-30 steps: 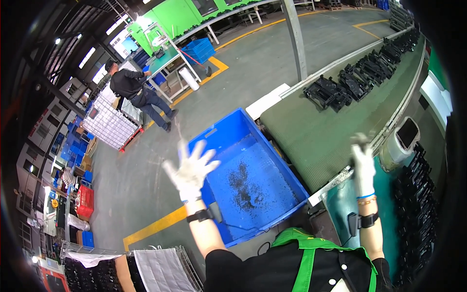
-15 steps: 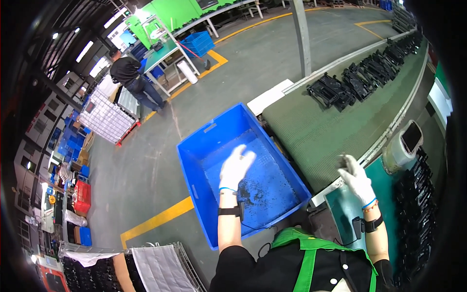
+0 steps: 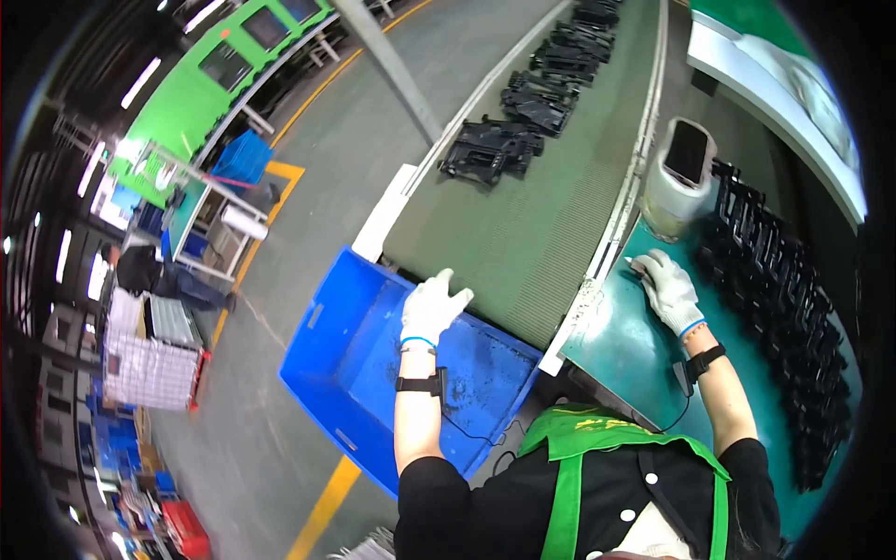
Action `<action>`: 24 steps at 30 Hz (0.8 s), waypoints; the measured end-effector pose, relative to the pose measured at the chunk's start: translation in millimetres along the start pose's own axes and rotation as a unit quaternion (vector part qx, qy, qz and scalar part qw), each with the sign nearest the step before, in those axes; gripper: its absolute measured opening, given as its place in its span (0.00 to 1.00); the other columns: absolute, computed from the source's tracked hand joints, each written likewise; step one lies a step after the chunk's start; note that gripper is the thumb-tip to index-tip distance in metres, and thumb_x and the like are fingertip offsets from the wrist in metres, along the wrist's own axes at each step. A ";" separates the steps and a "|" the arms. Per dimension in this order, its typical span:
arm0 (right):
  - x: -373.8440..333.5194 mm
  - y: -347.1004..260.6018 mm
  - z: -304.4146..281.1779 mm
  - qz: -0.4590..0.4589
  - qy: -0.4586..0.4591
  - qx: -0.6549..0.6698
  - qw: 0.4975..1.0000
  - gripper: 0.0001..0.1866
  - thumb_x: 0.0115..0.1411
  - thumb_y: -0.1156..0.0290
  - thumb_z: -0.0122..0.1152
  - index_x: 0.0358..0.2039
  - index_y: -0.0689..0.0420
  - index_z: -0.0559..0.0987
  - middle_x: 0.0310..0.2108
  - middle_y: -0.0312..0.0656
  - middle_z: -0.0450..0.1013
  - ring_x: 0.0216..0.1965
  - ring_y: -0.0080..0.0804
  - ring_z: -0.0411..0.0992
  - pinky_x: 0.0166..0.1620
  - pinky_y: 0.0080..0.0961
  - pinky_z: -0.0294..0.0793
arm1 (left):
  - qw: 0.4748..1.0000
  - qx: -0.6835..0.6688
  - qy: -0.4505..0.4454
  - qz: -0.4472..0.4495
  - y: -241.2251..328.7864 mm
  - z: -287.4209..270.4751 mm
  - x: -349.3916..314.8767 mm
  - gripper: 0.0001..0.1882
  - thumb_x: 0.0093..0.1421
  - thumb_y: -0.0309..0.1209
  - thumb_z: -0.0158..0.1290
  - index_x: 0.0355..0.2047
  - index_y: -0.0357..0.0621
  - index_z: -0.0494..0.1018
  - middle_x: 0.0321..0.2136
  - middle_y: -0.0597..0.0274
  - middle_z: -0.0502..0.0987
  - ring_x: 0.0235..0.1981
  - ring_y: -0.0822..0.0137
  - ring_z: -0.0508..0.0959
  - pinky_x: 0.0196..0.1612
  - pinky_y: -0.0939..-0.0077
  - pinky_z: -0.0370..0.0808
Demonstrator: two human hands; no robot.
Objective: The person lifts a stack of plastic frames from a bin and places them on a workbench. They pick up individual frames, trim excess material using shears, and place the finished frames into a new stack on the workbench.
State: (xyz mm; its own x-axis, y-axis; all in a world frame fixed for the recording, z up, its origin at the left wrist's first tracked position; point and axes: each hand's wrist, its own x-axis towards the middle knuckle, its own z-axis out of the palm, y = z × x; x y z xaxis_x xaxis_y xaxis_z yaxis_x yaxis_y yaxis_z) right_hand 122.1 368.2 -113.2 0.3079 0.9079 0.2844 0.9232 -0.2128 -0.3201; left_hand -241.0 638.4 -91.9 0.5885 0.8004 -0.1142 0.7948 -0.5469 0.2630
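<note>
My left hand (image 3: 433, 308), in a white glove, hovers above the far right rim of a blue plastic bin (image 3: 322, 317). Its thumb and fingers are apart and nothing is in them. The bin holds only dark specks on its floor. Over the green tabletop (image 3: 607, 327) is my right hand (image 3: 668, 291), gloved as well, with fingers bent together round something small and dark at the fingertips, too small to name. Several black plastic-looking parts (image 3: 495, 149) lie in a line along the green conveyor belt (image 3: 523, 233), beyond both hands.
Rows of similar black parts (image 3: 775, 327) cover the table's right side. A whitish container with a dark rectangular top (image 3: 679, 173) stands at the table's far end. A grey post (image 3: 392, 70) rises beside the belt. Far left, a person (image 3: 154, 275) is near a wrapped pallet stack (image 3: 149, 359).
My view has turned right, so the bin and belt sit further left. My left hand has gone from above the bin's middle to its belt-side rim. My right hand is now over the tabletop.
</note>
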 end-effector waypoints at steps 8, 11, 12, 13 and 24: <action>-26.8 16.2 17.8 -0.011 0.076 -0.030 0.997 0.18 0.56 0.75 0.64 0.48 0.49 0.79 0.42 0.44 0.77 0.40 0.50 0.74 0.43 0.43 0.74 | 0.674 -0.713 0.039 -0.190 18.8 49.1 169.0 0.28 0.62 0.41 0.64 0.57 0.37 0.75 0.47 0.53 0.83 0.52 0.55 0.81 0.56 0.58 0.78; -26.1 10.1 14.1 -0.009 0.069 -0.021 0.997 0.19 0.54 0.76 0.64 0.48 0.49 0.79 0.42 0.44 0.77 0.41 0.50 0.74 0.44 0.44 0.74 | 0.587 -0.759 0.120 -0.257 33.4 64.0 232.2 0.26 0.59 0.37 0.65 0.53 0.37 0.75 0.44 0.56 0.81 0.43 0.56 0.81 0.46 0.58 0.80; -22.7 10.7 11.7 -0.009 0.067 -0.018 0.998 0.20 0.53 0.76 0.64 0.48 0.49 0.79 0.42 0.44 0.77 0.41 0.50 0.74 0.44 0.44 0.74 | 0.537 -0.778 0.159 -0.287 38.2 71.7 252.8 0.24 0.57 0.35 0.66 0.51 0.37 0.75 0.42 0.58 0.80 0.38 0.56 0.81 0.41 0.58 0.81; -22.8 17.5 11.5 -0.001 0.072 -0.013 0.997 0.20 0.53 0.76 0.64 0.48 0.49 0.79 0.42 0.44 0.77 0.41 0.50 0.74 0.44 0.44 0.74 | 0.546 -0.773 0.156 -0.284 43.8 78.9 273.4 0.24 0.57 0.35 0.66 0.51 0.37 0.75 0.42 0.58 0.80 0.38 0.56 0.81 0.41 0.58 0.81; -18.1 10.8 14.1 0.019 0.037 -0.001 0.999 0.20 0.51 0.75 0.65 0.47 0.49 0.79 0.39 0.44 0.76 0.39 0.50 0.75 0.42 0.44 0.74 | 0.680 -0.605 0.277 -0.307 49.1 126.9 335.3 0.20 0.55 0.25 0.61 0.48 0.35 0.74 0.39 0.52 0.79 0.32 0.60 0.80 0.37 0.61 0.80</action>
State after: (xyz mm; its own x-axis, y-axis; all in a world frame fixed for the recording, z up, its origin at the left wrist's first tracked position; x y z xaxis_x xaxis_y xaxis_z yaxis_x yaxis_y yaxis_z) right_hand 123.2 354.5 -134.6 0.3588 0.8701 0.3380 0.9110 -0.2475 -0.3299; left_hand 14.1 848.7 -238.9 -0.2130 0.9395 -0.2683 -0.0354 0.2670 0.9630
